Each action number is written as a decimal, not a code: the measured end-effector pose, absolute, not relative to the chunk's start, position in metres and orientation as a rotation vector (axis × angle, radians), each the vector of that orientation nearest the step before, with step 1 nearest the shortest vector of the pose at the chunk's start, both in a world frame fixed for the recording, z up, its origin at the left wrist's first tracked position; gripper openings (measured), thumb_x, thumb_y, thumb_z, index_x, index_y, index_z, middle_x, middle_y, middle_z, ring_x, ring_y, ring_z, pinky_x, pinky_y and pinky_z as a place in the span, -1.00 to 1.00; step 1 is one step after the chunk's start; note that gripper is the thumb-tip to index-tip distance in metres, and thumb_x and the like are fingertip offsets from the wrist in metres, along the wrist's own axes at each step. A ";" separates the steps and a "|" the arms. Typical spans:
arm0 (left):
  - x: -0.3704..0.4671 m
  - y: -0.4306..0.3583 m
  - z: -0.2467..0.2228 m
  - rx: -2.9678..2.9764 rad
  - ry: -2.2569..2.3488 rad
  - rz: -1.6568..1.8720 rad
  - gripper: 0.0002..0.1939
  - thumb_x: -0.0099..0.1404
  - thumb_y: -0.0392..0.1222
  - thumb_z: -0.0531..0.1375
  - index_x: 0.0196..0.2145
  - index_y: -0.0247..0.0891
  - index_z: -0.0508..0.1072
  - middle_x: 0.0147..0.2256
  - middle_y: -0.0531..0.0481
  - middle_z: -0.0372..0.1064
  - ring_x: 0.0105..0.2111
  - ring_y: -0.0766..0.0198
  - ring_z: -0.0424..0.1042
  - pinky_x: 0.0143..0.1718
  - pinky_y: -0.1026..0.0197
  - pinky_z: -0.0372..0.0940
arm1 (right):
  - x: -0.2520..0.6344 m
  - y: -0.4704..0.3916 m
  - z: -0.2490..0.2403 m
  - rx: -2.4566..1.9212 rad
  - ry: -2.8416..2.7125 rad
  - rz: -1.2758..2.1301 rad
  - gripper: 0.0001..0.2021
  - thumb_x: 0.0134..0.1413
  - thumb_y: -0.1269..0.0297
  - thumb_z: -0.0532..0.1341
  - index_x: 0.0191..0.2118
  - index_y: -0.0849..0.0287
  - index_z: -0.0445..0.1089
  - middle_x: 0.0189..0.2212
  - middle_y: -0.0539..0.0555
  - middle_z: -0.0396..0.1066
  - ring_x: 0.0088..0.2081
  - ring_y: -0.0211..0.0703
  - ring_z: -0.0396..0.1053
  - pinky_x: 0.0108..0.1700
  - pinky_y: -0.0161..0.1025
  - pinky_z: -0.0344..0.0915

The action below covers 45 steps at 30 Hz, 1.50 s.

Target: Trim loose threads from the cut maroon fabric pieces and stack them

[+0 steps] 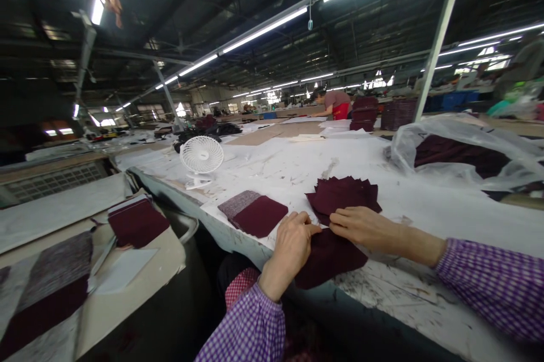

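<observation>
Two hands meet over a dark maroon fabric piece (329, 257) lying flat at the near edge of a long white cutting table (425, 209), seen from the head camera. The left hand (292, 246) rests knuckles-up on the cloth's upper left edge, fingers curled and thumb extended toward the other hand; whether it pinches the edge or only presses on it cannot be told. The right hand (363, 226) lies flat with fingers pressed together along the upper edge, apparently pinning the piece so it stays square on the table. Both sleeves are purple gingham.

Just beyond the right hand sits a fanned stack of maroon cut pieces (343, 195), its corners splayed as if to make single pieces easy to lift off. Left of the left hand lies a neater stack of maroon pieces (260, 216), partly over a grey speckled piece. Further beyond that hand stands a small white desk fan (201, 156). Far to the right of the right hand, a clear plastic bag (463, 149) holds more dark cloth. Well behind, another worker (335, 104) bends over a table.
</observation>
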<state>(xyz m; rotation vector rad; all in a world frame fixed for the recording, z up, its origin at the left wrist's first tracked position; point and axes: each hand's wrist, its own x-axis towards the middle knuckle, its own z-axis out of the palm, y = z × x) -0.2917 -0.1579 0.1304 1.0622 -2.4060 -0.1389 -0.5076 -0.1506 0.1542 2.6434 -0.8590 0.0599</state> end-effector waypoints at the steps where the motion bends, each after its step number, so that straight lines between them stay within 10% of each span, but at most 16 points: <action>1: -0.292 -0.157 0.130 1.059 -2.421 -0.117 -0.66 0.36 -0.23 -0.03 -0.15 -0.01 0.53 -0.30 -0.02 0.33 -0.25 0.24 0.26 -0.11 0.16 0.15 | -0.508 -0.150 0.154 2.634 -0.864 0.060 -0.75 0.16 0.54 0.00 -0.21 0.22 0.39 -0.26 0.16 0.38 -0.25 -0.09 0.29 -0.20 -0.16 0.21; 27: -0.296 -0.149 0.138 1.060 -2.481 -0.038 -0.69 0.33 -0.29 0.00 -0.17 -0.07 0.52 -0.29 -0.02 0.32 -0.24 0.21 0.28 -0.13 0.15 0.18 | -0.497 -0.131 0.175 2.836 -1.151 0.421 -0.63 0.07 0.58 -0.06 -0.17 0.19 0.41 -0.23 0.12 0.38 -0.25 -0.21 0.36 -0.21 -0.29 0.31; 37: -0.252 -0.175 0.137 0.970 -2.235 -0.574 -0.87 0.18 -0.31 0.24 -0.31 -0.19 0.58 -0.36 0.06 0.41 -0.33 0.33 0.38 -0.29 0.32 0.22 | -0.484 -0.133 0.150 2.927 -1.255 0.560 -0.64 0.12 0.51 -0.08 -0.10 0.21 0.39 -0.17 0.16 0.40 -0.17 -0.14 0.36 -0.11 -0.25 0.32; 45: -0.238 -0.164 0.133 0.877 -2.354 -0.168 -0.75 0.34 -0.20 0.07 -0.30 -0.15 0.56 -0.37 0.02 0.38 -0.34 0.30 0.27 -0.25 0.22 0.15 | -0.476 -0.134 0.165 2.990 -1.272 0.314 -0.62 0.14 0.51 -0.06 -0.10 0.15 0.43 -0.21 0.12 0.39 -0.22 -0.15 0.34 -0.18 -0.27 0.26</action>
